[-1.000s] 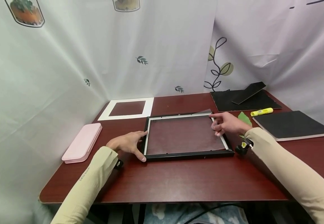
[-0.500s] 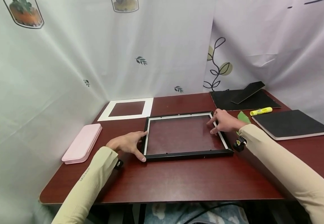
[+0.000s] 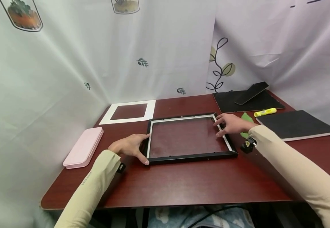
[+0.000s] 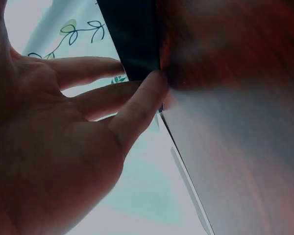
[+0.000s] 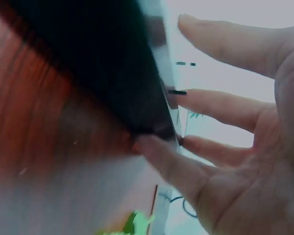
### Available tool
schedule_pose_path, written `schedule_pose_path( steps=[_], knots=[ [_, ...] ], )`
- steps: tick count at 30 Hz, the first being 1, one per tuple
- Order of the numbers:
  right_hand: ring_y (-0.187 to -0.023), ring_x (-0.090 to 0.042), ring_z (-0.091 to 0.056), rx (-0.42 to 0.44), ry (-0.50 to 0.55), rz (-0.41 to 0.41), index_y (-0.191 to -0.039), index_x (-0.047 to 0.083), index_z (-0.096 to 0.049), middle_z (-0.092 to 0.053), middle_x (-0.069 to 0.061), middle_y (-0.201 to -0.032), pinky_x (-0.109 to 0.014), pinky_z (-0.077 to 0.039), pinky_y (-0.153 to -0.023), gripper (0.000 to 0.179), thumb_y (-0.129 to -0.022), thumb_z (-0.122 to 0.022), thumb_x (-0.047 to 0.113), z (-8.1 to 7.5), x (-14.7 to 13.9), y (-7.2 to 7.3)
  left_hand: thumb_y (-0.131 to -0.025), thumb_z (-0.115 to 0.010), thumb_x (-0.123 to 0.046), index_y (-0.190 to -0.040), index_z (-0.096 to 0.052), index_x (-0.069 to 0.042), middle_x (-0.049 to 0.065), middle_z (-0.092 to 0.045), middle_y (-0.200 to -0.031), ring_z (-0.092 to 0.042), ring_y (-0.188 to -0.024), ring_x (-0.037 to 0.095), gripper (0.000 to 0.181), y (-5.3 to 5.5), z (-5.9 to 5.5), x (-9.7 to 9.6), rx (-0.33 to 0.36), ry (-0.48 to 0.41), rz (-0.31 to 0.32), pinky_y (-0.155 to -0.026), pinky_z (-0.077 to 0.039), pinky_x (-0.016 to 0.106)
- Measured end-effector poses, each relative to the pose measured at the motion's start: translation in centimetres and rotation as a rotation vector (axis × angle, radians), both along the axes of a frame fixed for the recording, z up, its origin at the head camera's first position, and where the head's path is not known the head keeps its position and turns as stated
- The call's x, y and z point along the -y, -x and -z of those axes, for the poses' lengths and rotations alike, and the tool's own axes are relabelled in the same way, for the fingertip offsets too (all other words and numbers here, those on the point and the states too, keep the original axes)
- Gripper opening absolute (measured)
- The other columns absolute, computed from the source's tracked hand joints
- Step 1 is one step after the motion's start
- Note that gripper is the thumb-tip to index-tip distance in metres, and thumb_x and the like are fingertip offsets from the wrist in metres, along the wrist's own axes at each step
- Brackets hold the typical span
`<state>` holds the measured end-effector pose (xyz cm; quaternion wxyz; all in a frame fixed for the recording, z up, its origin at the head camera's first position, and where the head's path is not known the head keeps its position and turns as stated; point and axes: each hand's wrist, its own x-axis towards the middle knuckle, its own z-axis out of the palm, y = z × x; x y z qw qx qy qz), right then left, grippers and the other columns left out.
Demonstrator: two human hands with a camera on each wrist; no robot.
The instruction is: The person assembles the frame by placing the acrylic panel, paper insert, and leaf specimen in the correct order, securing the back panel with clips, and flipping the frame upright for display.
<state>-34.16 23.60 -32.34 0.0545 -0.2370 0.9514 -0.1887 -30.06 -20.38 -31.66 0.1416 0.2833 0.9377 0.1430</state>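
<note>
A black picture frame with a white inner edge lies flat on the table, a clear sheet within it. My left hand rests against its left side, thumb at the near corner, fingers extended. In the left wrist view, the thumb and fingertips of the left hand meet the frame's dark corner. My right hand is at the right side near the far corner, fingers spread over the edge. The right wrist view shows this hand with fingertips along the frame's dark side.
A white mat board lies at the back left, and a pink case in front of it. To the right are a green leaf, a yellow marker, a black notebook and a black backing board with its stand.
The clear sheet's raised far-right corner has gone down into the frame. My right hand lifted off that corner, shifted, and now touches the frame's right side. My left hand has stayed put.
</note>
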Motion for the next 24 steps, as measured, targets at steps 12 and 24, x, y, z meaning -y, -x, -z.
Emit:
schedule_pose_path(
  steps=[12, 24],
  knots=[
    [-0.138, -0.05, -0.044, 0.037, 0.019, 0.039, -0.137, -0.005, -0.058, -0.03, -0.031, -0.159, -0.062, -0.042, -0.106, 0.061, -0.085, -0.078, 0.019, 0.4, -1.7, 1.2, -0.063, -0.094, -0.044, -0.156, -0.029, 0.001, 0.018, -0.042, -0.157, -0.044, -0.143, 0.027, 0.122, 2.5, -0.3, -2.0, 0.03, 0.053, -0.046, -0.115, -0.041, 0.044],
    [-0.145, -0.05, -0.034, 0.147, 0.057, 0.106, -0.142, -0.005, -0.052, -0.021, -0.028, -0.164, -0.062, -0.037, -0.112, 0.064, -0.087, -0.076, 0.017, 0.1, -1.9, 3.1, -0.066, -0.092, -0.043, -0.158, -0.027, -0.005, 0.017, -0.048, -0.151, -0.048, -0.133, 0.022, 0.119, 4.6, -0.5, -2.5, 0.049, 0.072, -0.072, -0.113, -0.042, 0.041]
  ],
)
